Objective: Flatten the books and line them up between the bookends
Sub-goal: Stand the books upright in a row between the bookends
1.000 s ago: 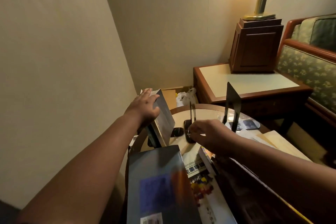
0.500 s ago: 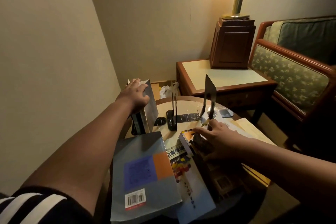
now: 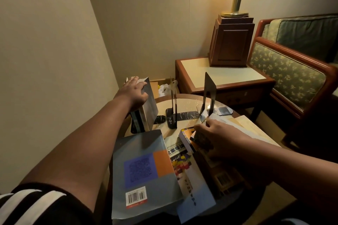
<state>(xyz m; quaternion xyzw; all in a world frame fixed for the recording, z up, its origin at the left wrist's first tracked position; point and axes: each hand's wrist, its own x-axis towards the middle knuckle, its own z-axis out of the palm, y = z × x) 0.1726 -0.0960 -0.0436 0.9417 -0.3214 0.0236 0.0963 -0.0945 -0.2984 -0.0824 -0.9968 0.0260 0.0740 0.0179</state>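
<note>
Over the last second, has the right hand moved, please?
Yes. The right hand went rightward, from the base of the left bookend to beside the right bookend.

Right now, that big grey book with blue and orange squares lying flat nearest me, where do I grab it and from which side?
Grip the big grey book by its near short edge, beside the barcode, coming from your side, thumb on top, fingers underneath. It lies flat, and that edge seems to overhang the round table; its right edge overlaps a white and blue book.
</note>
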